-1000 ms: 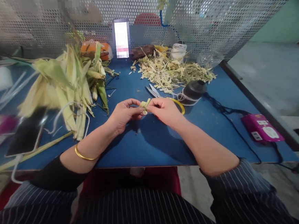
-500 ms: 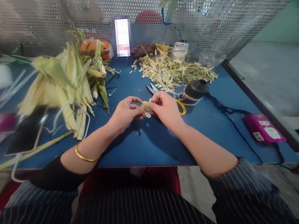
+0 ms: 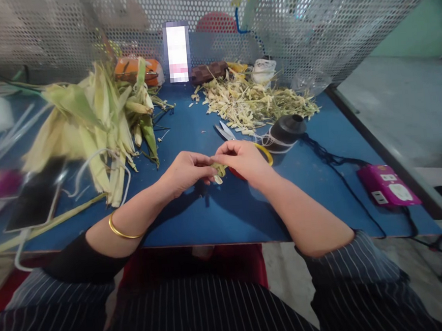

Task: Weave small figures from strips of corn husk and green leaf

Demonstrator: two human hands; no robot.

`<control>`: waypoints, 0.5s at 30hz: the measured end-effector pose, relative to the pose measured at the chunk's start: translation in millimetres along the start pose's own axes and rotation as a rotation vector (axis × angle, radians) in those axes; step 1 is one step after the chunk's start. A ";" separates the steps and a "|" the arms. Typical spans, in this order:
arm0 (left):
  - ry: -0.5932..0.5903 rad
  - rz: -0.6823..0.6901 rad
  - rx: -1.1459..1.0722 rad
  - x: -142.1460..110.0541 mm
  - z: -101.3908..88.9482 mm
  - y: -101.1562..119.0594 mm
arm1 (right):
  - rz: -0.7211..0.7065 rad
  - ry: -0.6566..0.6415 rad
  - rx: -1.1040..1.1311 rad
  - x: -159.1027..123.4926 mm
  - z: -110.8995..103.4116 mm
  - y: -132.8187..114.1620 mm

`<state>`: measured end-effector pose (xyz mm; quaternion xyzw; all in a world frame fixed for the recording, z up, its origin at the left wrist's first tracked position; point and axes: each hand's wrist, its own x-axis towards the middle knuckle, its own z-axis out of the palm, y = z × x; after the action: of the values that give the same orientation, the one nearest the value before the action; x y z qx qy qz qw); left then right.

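Observation:
Between my fingertips is a small folded piece of pale green corn husk point(image 3: 219, 172), partly hidden by the fingers. My left hand point(image 3: 189, 173) pinches it from the left, and my right hand point(image 3: 241, 161) pinches it from the right, the two nearly touching above the table. Scissors point(image 3: 226, 131) with a yellow and red handle lie just behind and under my right hand. To the right of them lies a dark spool point(image 3: 287, 129) with white thread wound round it.
A bunch of corn husks point(image 3: 87, 115) lies at left beside a dark tablet or phone point(image 3: 35, 195). Husk scraps point(image 3: 254, 104) are heaped at the back right. A magenta power strip point(image 3: 389, 185) with black cables sits at right. Perforated metal mesh point(image 3: 208, 3) stands behind.
My right hand has turned over the husk piece, its fingers now covering more of the top. Both hands sit slightly lower. The view has shifted a little.

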<state>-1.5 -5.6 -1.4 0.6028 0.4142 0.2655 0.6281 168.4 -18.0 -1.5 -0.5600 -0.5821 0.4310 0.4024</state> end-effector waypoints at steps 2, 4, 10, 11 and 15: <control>-0.023 0.005 0.024 0.2 -0.1 -0.8 | 0.009 -0.028 -0.012 0.4 -1.1 0.3; -0.048 0.004 0.057 0.0 0.0 -0.4 | 0.020 -0.047 0.005 0.8 -2.4 1.0; -0.139 -0.004 0.161 -3.1 0.6 1.6 | 0.140 -0.172 0.094 1.2 -7.3 -1.3; -0.154 -0.003 0.172 -3.5 0.3 1.4 | 0.145 -0.176 0.092 1.3 -7.3 -1.6; -0.228 0.034 0.214 -4.4 -2.5 2.7 | 0.067 -0.080 0.099 1.9 -1.7 0.8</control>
<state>-5.4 -7.6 2.4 0.6994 0.3557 0.1602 0.5989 170.1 -16.0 -1.8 -0.5409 -0.5567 0.4945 0.3913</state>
